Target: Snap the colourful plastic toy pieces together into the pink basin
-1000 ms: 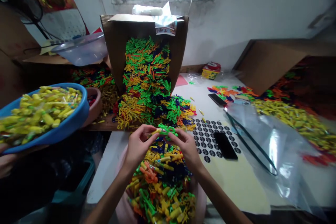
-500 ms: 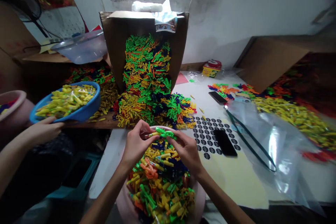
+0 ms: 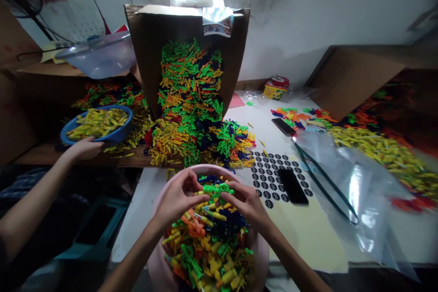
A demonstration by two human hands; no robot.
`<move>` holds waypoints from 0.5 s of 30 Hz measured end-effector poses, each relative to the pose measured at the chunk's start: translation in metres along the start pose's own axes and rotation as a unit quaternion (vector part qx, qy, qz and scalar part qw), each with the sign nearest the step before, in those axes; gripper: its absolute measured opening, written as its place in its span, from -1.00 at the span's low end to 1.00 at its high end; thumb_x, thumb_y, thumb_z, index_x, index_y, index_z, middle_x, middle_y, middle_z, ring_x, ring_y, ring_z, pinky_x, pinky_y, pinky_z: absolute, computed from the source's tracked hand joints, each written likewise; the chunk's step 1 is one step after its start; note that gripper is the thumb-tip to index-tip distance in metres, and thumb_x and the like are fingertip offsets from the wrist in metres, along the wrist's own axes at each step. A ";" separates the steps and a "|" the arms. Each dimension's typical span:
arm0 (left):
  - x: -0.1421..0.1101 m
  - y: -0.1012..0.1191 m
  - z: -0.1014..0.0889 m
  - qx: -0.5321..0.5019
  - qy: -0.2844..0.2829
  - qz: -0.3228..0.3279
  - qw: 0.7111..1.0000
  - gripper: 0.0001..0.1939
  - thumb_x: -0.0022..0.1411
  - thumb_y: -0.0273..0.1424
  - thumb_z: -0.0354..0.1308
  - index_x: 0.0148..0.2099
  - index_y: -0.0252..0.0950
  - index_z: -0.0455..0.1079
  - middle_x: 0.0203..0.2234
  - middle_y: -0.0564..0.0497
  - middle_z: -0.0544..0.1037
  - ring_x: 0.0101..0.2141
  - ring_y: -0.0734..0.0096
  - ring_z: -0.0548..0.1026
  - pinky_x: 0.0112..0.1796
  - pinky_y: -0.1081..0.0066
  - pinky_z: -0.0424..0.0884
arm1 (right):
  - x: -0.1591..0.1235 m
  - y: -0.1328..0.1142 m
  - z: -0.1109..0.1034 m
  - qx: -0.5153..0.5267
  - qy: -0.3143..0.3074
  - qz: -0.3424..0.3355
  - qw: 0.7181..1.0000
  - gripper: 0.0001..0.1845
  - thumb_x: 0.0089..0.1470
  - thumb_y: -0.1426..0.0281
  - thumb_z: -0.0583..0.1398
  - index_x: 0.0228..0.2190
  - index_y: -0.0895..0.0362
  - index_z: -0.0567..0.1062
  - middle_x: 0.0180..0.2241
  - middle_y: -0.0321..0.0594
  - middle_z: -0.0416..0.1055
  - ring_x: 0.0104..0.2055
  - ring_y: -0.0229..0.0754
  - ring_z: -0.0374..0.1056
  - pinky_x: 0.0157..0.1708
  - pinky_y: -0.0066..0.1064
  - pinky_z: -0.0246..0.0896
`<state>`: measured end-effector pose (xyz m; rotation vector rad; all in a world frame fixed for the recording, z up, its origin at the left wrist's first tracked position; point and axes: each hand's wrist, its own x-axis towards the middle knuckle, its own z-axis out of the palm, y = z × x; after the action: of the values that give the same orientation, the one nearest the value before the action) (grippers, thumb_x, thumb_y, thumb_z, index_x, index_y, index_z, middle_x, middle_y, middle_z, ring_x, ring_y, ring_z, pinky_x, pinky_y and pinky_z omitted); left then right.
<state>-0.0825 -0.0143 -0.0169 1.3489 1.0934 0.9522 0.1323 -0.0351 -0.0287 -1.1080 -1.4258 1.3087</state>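
Observation:
My left hand and my right hand meet above a pink basin. Between them is a bright green plastic toy piece, pinched at its right end by my right thumb and fingers. My left thumb and fingertips close on its left end, where a small yellow piece partly shows. Beneath my hands the basin holds a heap of small plastic pieces, yellow, green, orange and dark blue. An orange piece lies on the heap near my left wrist.
A co-worker's hand grips a blue basin of yellow pieces at left. A tipped cardboard box spills coloured pieces ahead. Rightward lie a black phone, round black stickers and a clear plastic bag.
My hands have come slightly lower with the green piece, and the yellow piece shows less. The co-worker's hand and the blue basin have shifted right and farther back.

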 end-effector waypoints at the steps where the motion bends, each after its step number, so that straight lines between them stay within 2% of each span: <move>1: 0.000 -0.001 -0.001 0.014 -0.006 0.000 1.000 -0.57 -0.04 -0.34 0.44 -0.33 -0.24 0.19 -0.44 0.12 0.46 -0.38 0.44 0.48 -0.37 0.52 0.40 | 0.001 0.000 -0.001 -0.005 -0.008 0.008 1.000 -0.75 0.08 0.18 0.30 -0.29 0.09 0.60 -0.18 -0.18 0.54 -0.23 -0.09 0.51 -0.25 -0.36 0.46; 4: 0.001 0.002 -0.004 0.066 -0.013 0.005 0.998 -0.60 0.01 -0.26 0.40 -0.30 -0.24 0.22 -0.39 0.07 0.48 -0.34 0.40 0.49 -0.33 0.48 0.42 | 0.009 -0.002 -0.009 -0.047 -0.029 0.015 0.998 -0.71 0.11 0.15 0.27 -0.27 0.11 0.59 -0.20 -0.17 0.54 -0.20 -0.09 0.49 -0.20 -0.35 0.44; 5: 0.003 0.006 -0.007 0.082 -0.035 0.007 0.996 -0.61 0.02 -0.24 0.40 -0.27 -0.24 0.26 -0.35 0.05 0.50 -0.31 0.38 0.50 -0.31 0.46 0.43 | 0.013 -0.003 -0.014 -0.074 -0.048 0.014 0.996 -0.69 0.11 0.13 0.27 -0.26 0.11 0.59 -0.18 -0.16 0.54 -0.15 -0.07 0.48 -0.14 -0.33 0.42; 7: 0.010 0.011 -0.019 0.105 -0.113 0.001 0.988 -0.63 0.05 -0.22 0.37 -0.18 -0.23 0.33 -0.27 0.01 0.54 -0.26 0.34 0.53 -0.26 0.42 0.45 | 0.024 -0.003 -0.025 -0.141 -0.118 0.008 0.983 -0.66 0.12 0.10 0.26 -0.23 0.10 0.60 -0.11 -0.14 0.54 0.00 -0.01 0.42 0.04 -0.24 0.33; 8: 0.017 0.012 -0.027 0.125 -0.138 0.001 0.982 -0.66 0.10 -0.21 0.33 -0.14 -0.23 0.36 -0.25 0.00 0.56 -0.25 0.32 0.54 -0.23 0.41 0.45 | 0.030 -0.002 -0.029 -0.179 -0.154 0.004 0.972 -0.63 0.13 0.08 0.25 -0.17 0.08 0.60 -0.04 -0.13 0.52 0.10 0.02 0.36 0.15 -0.18 0.23; 9: 0.027 0.009 -0.037 0.158 -0.140 0.006 0.977 -0.71 0.16 -0.21 0.27 -0.12 -0.22 0.39 -0.24 0.00 0.58 -0.24 0.31 0.54 -0.20 0.39 0.45 | 0.034 0.000 -0.032 -0.218 -0.189 0.002 0.958 -0.57 0.13 0.06 0.24 -0.08 0.05 0.58 0.08 -0.13 0.45 0.21 0.04 0.25 0.24 -0.12 0.09; 10: 0.038 0.003 -0.049 0.208 -0.112 0.015 0.972 -0.78 0.24 -0.22 0.18 -0.13 -0.23 0.41 -0.24 -0.01 0.59 -0.23 0.30 0.55 -0.17 0.37 0.44 | 0.037 0.003 -0.034 -0.253 -0.222 0.002 0.941 -0.49 0.14 0.03 0.22 0.04 0.01 0.51 0.21 -0.13 0.31 0.31 0.06 0.10 0.31 -0.08 -0.06; 12: 0.062 -0.021 -0.073 0.344 0.002 0.038 0.938 -0.80 0.34 -0.32 0.02 -0.14 -0.25 0.44 -0.24 -0.05 0.60 -0.20 0.26 0.54 -0.11 0.32 0.42 | 0.036 0.007 -0.034 -0.305 -0.288 0.019 0.908 -0.23 0.12 -0.04 0.20 0.27 -0.04 0.23 0.39 -0.16 -0.09 0.43 0.07 -0.22 0.37 -0.03 -0.29; 14: 0.084 -0.054 -0.092 0.463 0.058 0.028 0.884 -0.77 0.27 -0.48 0.01 -0.09 -0.30 0.45 -0.15 -0.15 0.58 -0.11 0.17 0.52 -0.05 0.27 0.39 | 0.030 0.006 -0.033 -0.329 -0.351 0.044 0.876 -0.02 0.08 -0.10 0.20 0.36 -0.03 -0.04 0.43 -0.16 -0.37 0.45 0.09 -0.40 0.37 -0.02 -0.36; 15: 0.093 -0.070 -0.099 0.480 0.068 0.018 0.875 -0.75 0.20 -0.54 0.05 -0.10 -0.33 0.46 -0.14 -0.19 0.58 -0.10 0.12 0.52 -0.05 0.26 0.40 | 0.027 0.003 -0.034 -0.333 -0.375 0.049 0.864 0.04 0.05 -0.11 0.21 0.36 -0.02 -0.10 0.42 -0.14 -0.39 0.44 0.11 -0.39 0.37 -0.03 -0.33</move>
<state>-0.1608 0.0984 -0.0840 2.1120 1.7732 0.5080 0.1597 -0.0012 -0.0285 -1.1464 -2.5745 1.4298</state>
